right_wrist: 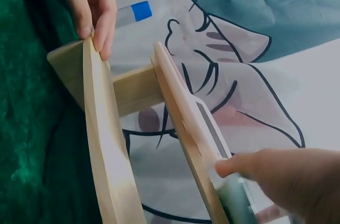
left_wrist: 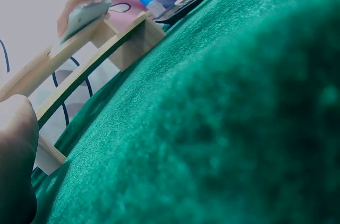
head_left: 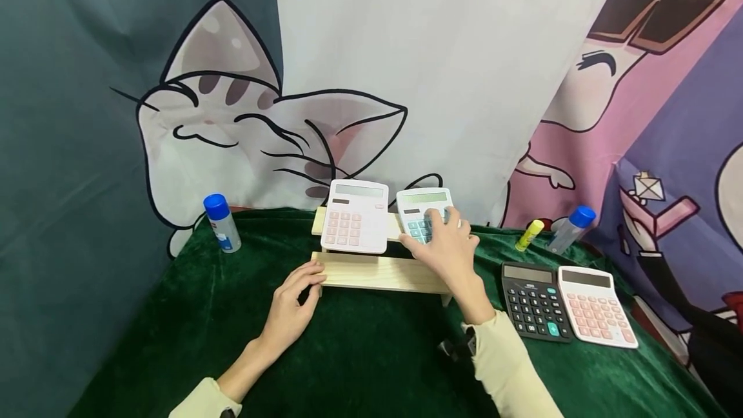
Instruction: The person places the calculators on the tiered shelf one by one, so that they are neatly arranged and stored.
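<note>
A two-step wooden stand (head_left: 377, 273) stands on green cloth. On its upper step leans a white calculator with pink keys (head_left: 355, 217), left of a smaller white calculator with blue keys (head_left: 424, 197). My right hand (head_left: 449, 250) holds the blue-key calculator, thumb at its near left side and fingers over its right part, hiding some keys. At the left end of the lower step, my left hand (head_left: 293, 302) grips the board between thumb and fingers. The right wrist view shows this left hand (right_wrist: 90, 3) at the board's end.
To the right lie a black calculator (head_left: 535, 302) and another pink-key calculator (head_left: 598, 307) side by side. Behind them are a yellow glue stick (head_left: 529, 235) and a blue-capped tube (head_left: 571, 231). Another blue-capped bottle (head_left: 223, 224) stands at left. A cartoon-printed curtain (head_left: 441, 69) hangs behind.
</note>
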Available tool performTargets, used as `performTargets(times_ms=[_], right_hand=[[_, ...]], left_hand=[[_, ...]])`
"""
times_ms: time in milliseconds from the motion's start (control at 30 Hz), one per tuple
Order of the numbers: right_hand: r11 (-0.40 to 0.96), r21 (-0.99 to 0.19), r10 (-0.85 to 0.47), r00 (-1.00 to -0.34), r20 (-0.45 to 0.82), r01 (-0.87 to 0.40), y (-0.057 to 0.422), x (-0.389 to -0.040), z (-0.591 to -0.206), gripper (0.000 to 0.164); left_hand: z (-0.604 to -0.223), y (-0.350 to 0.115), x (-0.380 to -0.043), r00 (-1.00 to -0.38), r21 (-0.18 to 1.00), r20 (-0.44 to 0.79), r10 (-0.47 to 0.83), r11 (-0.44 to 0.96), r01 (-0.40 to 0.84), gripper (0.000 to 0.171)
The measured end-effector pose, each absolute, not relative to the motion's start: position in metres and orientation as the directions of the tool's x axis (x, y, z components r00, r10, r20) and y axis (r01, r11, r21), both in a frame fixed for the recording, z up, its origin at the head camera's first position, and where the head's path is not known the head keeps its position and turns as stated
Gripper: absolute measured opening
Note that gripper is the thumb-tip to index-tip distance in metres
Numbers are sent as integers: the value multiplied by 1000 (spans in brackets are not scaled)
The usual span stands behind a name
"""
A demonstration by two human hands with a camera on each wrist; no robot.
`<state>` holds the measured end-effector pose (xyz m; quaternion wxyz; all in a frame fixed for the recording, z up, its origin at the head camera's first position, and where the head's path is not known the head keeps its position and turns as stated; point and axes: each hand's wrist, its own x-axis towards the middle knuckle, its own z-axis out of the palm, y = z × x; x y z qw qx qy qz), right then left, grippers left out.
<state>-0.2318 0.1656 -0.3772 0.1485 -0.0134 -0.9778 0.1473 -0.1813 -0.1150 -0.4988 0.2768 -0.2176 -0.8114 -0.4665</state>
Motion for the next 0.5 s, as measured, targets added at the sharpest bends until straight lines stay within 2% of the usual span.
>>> performTargets(times_ms=[133, 300, 500], right_hand=[[955, -295, 45, -964, 264, -36, 161, -231, -375, 71], [924, -343, -86, -967, 239, -167, 174, -219, -373, 63], [892, -351, -153, -920, 361, -286, 183, -206, -385, 51]], left_hand=[[-497, -115, -182, -757, 637, 646, 95, 478, 604, 21], [-496, -115, -182, -784, 652, 613, 99, 497, 573, 21], [-496, -116, -180, -773, 645, 627, 98, 491, 585, 22]])
